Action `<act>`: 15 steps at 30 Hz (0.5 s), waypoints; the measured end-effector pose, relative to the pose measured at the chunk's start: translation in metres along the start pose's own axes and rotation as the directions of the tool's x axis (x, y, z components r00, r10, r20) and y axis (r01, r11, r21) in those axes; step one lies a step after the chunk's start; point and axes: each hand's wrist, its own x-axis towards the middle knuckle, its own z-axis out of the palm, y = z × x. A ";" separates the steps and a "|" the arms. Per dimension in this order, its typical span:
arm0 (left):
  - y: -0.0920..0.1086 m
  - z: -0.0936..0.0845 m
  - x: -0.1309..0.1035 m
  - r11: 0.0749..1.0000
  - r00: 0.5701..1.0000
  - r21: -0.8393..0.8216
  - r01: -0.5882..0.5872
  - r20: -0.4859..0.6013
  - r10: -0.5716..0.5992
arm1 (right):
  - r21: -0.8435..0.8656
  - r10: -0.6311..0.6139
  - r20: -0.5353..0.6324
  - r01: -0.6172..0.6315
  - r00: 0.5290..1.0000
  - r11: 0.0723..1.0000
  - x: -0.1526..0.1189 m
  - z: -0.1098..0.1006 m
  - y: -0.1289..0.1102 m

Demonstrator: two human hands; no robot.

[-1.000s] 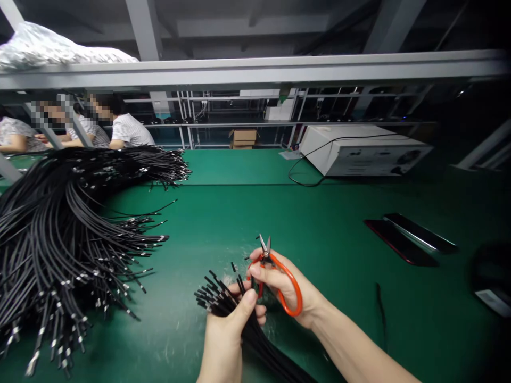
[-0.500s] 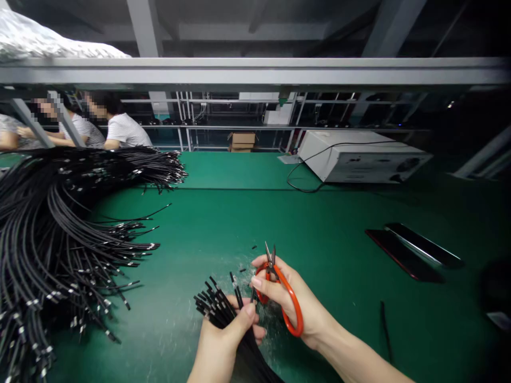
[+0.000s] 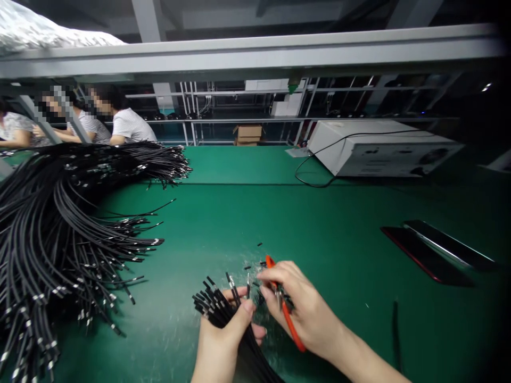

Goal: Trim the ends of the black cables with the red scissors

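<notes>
Left hand [image 3: 221, 338] is clamped round the cable bundle [image 3: 261, 356] — black, trimmed ends fanned up past the thumb, tails running off the bottom edge. Bundle sits low centre, over the green bench [image 3: 223, 210]. One strand sticks up by the left thumb tip, pale at its end.

Right hand [image 3: 313, 311] is closed on orange-handled scissors [image 3: 293, 329], tucked against the palm; fingers hide much of them and the blades are blurred. Its thumb and index tips are just beside that strand; can't tell if they pinch anything.

Around it: short black offcuts [image 3: 260, 244] and pale debris near the fingertips. Big cable pile [image 3: 48, 213] blocks the left side of the bench, loose ends pointing toward the bundle but well apart. Black strip [image 3: 395, 330] lies right of the right forearm; two dark flat slabs [image 3: 425, 255] farther right. White equipment box [image 3: 373, 154] takes the far right, black lead [image 3: 313, 184] looped in front. Grey beam [image 3: 259, 53] crosses overhead, plastic bag [image 3: 48, 34] on its left end. Co-worker in a striped shirt [image 3: 133, 127] beyond the pile.
</notes>
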 end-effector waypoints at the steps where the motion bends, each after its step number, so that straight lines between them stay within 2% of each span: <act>1: 0.001 0.000 0.000 1.000 1.000 -0.005 0.022 -0.017 -0.022 | -0.057 0.055 0.039 -0.052 0.998 0.997 0.000 -0.004 0.003; 4: 0.004 -0.002 0.000 0.999 0.998 -0.022 0.047 -0.035 -0.048 | -0.281 0.142 0.220 -0.077 0.965 0.956 -0.001 -0.009 0.010; 7: 0.003 -0.005 0.001 0.997 0.998 -0.036 0.062 -0.019 -0.062 | -0.374 0.148 0.317 -0.020 0.937 0.927 -0.002 -0.006 0.012; 15: -0.001 -0.010 0.004 0.998 0.997 -0.040 0.055 0.051 -0.053 | -0.459 0.099 0.279 0.042 0.955 0.888 -0.004 0.013 0.011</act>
